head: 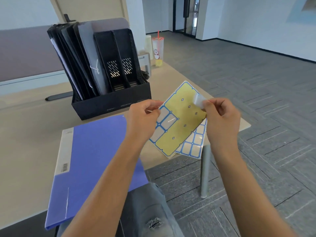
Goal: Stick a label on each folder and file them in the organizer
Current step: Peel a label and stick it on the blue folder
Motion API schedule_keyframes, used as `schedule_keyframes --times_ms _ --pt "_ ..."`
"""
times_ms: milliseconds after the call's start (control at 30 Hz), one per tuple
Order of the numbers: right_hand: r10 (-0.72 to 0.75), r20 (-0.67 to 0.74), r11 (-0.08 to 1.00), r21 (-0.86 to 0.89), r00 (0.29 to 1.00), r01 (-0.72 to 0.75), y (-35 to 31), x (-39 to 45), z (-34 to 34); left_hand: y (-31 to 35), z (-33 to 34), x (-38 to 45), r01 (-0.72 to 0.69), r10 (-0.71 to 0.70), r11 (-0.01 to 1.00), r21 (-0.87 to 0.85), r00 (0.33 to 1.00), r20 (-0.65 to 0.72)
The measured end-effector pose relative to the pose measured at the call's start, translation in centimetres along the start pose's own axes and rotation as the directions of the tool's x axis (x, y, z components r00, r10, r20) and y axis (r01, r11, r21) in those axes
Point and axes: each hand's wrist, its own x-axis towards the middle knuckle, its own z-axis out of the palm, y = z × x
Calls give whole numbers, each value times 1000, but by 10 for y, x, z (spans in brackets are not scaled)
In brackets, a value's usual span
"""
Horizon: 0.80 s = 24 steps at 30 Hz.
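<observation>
My left hand [145,115] pinches the left edge of a yellow label sheet [181,122] with a blue border, most of its labels gone and a few left near my fingers. My right hand [220,113] pinches a white label [198,100], curled and lifted above the sheet's upper right. A second sheet of blue-framed white labels [193,144] lies under it on the table. A blue folder [92,161] lies flat in front of me, overhanging the table edge. The black organizer [111,103] stands behind, its left slots holding several dark and grey folders.
The beige table [25,142] ends just right of the sheets, with a grey leg [205,171] below. A plastic cup with a red straw [158,48] stands at the far edge beside a grey bracket [145,62]. My knee in jeans [150,211] is under the folder.
</observation>
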Motion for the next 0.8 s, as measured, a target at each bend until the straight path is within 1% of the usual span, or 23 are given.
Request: schedule_keyframes --times_ms 100,200,300,333,367,400,500,567,700,800 --pt "26 16 999 -24 1000 -26 5 4 -10 -4 28 17 43 -45 998 55 998 43" --pt "62 20 997 -46 998 -61 17 8 -15 -18 57 37 82 -104 979 187 988 115" --pt "95 19 992 -85 995 -93 31 12 -16 -32 75 49 123 -179 941 316 972 153" --pt "107 15 990 -92 994 -105 35 13 -15 -34 77 50 103 -168 926 362 974 153" --pt "115 14 989 -99 993 -113 39 14 -14 -34 78 49 59 -123 922 382 982 145" --pt "119 16 988 -106 993 -116 41 15 -12 -32 77 46 4 -58 932 363 989 136" --pt "109 28 986 -127 994 -105 46 16 -2 -19 69 26 -157 126 968 195 979 160" --pt "100 53 988 -126 994 -92 46 13 7 -15 61 11 -215 189 967 136 965 182" --pt "82 132 993 -97 988 -70 41 -1 26 -25 44 -4 -245 221 962 118 957 186" --pt "78 207 995 -79 975 -63 37 -13 39 -33 29 -8 -208 188 973 103 967 174"
